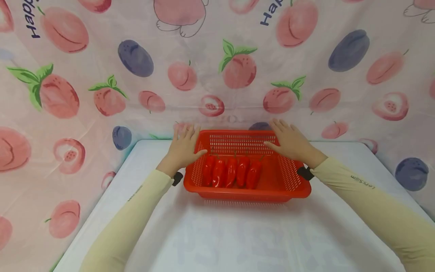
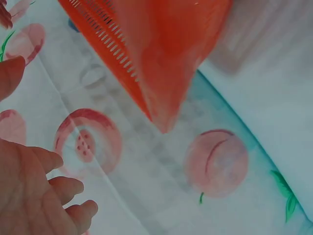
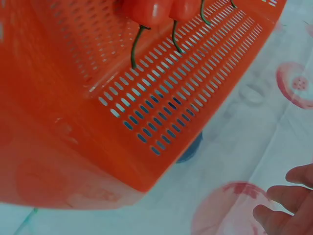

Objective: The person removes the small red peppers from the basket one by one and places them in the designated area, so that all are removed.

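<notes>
A red plastic basket (image 1: 244, 192) with slotted walls sits on the table. Several shiny red peppers (image 1: 231, 172) with green stems lie side by side in its left and middle part. My left hand (image 1: 181, 150) is at the basket's left end, fingers spread and thumb toward the rim. At the opposite end, my right hand (image 1: 290, 141) hovers with straight fingers, thumb over the basket's inside. Both wrist views show the fingers of the left hand (image 2: 36, 196) and right hand (image 3: 288, 208) apart from the basket wall, holding nothing.
The white tabletop (image 1: 238, 234) extends in front of the basket. Behind it hangs a fruit-patterned cloth (image 1: 210, 49), which also covers the left and right sides. A black wrist strap (image 1: 306, 173) is on the right wrist, close to the basket's right rim.
</notes>
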`<state>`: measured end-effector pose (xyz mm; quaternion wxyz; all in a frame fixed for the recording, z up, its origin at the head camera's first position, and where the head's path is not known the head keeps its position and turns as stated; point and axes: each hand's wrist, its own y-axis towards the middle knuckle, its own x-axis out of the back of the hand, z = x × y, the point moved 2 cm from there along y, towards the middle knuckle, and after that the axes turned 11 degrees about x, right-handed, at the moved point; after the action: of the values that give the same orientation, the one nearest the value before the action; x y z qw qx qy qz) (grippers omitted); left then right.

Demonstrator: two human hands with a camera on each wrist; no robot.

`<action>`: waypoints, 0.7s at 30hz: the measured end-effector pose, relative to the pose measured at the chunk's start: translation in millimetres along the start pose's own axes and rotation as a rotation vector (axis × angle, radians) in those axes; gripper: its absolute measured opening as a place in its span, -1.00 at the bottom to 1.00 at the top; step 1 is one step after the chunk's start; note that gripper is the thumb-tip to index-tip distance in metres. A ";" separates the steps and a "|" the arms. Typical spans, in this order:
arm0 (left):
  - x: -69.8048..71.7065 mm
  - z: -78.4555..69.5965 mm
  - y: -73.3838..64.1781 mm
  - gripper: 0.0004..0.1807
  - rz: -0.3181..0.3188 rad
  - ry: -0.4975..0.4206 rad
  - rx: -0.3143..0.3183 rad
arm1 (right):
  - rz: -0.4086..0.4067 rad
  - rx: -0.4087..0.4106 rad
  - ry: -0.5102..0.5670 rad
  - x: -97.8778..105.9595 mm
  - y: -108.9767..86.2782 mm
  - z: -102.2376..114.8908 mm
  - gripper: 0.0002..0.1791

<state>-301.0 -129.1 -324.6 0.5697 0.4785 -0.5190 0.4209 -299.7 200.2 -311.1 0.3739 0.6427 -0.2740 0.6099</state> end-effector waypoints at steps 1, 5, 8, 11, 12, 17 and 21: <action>-1.1 0.9 -0.5 -0.05 -0.001 0.007 -0.002 | 0.001 -0.002 0.014 -1.1 0.3 -0.3 -0.12; -6.1 3.6 -2.2 -0.04 0.006 0.008 -0.004 | 0.004 -0.005 0.063 -6.0 1.6 -2.2 -0.10; -10.7 5.3 -3.4 -0.04 0.017 -0.010 -0.003 | 0.002 -0.003 0.100 -9.5 2.2 -3.3 -0.08; -15.7 7.3 -5.0 -0.03 0.026 -0.022 -0.003 | 0.002 -0.002 0.134 -12.6 3.2 -4.2 -0.05; -17.3 8.1 -5.6 -0.03 0.025 -0.021 -0.004 | 0.005 0.000 0.139 -13.6 3.8 -4.3 -0.05; -24.6 10.8 -8.5 -0.03 0.020 -0.014 -0.004 | 0.042 -0.014 0.221 -16.1 6.0 -4.2 -0.02; -30.3 11.4 -10.5 -0.05 0.027 -0.030 -0.003 | 0.077 -0.047 0.330 -16.6 8.2 -4.2 -0.02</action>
<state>-296.2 -141.9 -355.9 0.5571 0.4768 -0.5343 0.4205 -310.6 197.2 -326.4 0.4053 0.5137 -0.2476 0.7145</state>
